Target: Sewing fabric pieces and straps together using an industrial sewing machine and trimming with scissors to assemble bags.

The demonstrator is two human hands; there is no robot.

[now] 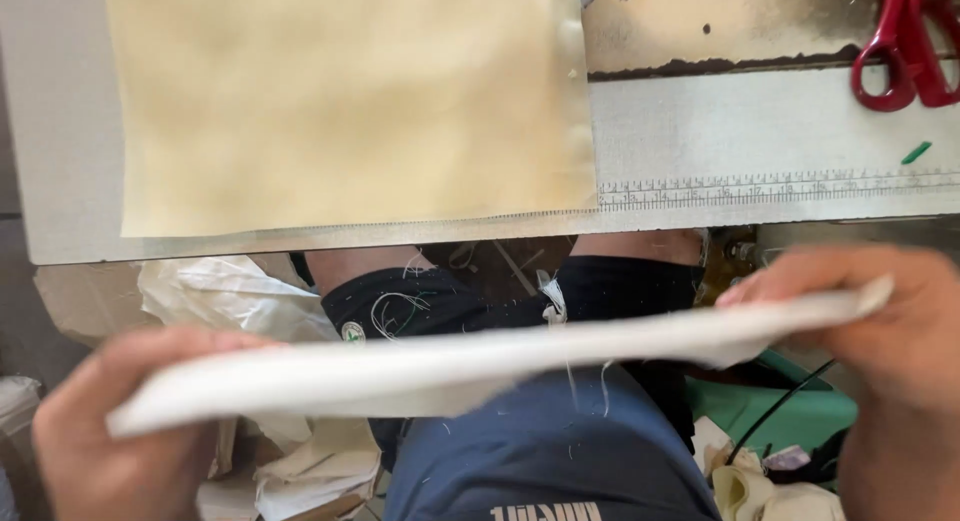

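Below the near edge of the worktop [700,151], above the lap, a white fabric piece [480,361] is held stretched flat and nearly edge-on between two hands. Its left end is grasped by the left hand [110,431], whose grip is clenched on it with the thumb laid over the top. Its right end is pinched by the right hand [880,331], fingers closed around it. On the worktop, a beige cloth [340,101] is spread flat toward the left, its lower hem lying just along the near edge. A printed ruler strip [770,189] is seen along the near edge at the right. Red scissors [905,46] are laid at the far right corner, well apart from both hands.
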